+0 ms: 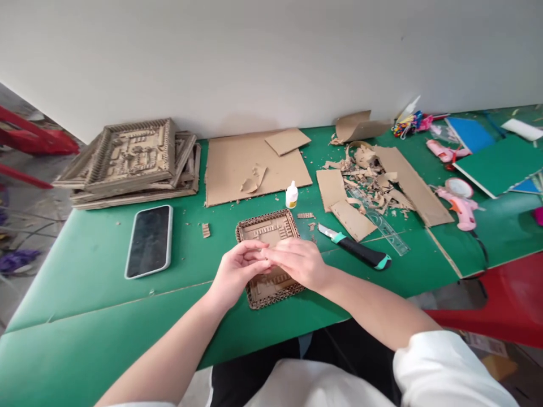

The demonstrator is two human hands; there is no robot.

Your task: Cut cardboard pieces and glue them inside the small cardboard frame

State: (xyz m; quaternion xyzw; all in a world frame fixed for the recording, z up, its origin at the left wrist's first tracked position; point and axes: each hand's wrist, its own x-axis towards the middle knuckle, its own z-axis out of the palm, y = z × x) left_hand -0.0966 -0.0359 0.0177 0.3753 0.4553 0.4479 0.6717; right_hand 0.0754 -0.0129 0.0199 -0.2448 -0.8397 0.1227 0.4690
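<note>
A small cardboard tray with corrugated borders (pixel 244 233) lies on the green table in front of me, strips of corrugated board fixed inside it. Above its middle, my left hand (pixel 242 264) and my right hand (pixel 299 261) meet at the fingertips. Both hands are closed in a pinch; whatever is between the fingers is hidden or too small to name. Just behind the tray stands a small white glue bottle (pixel 291 195). Corrugated scraps lie on either side, one at the left (pixel 206 230) and one at the right (pixel 305 215).
A utility knife (pixel 360 250) with its blade out lies to the right, near a clear ruler (pixel 388 232) and cardboard shavings (pixel 377 183). A phone (pixel 149 242) and stacked cardboard frames (pixel 131 158) are at left. Pink glue guns (pixel 462 212) rest far right. A cardboard sheet (pixel 229 169) lies behind.
</note>
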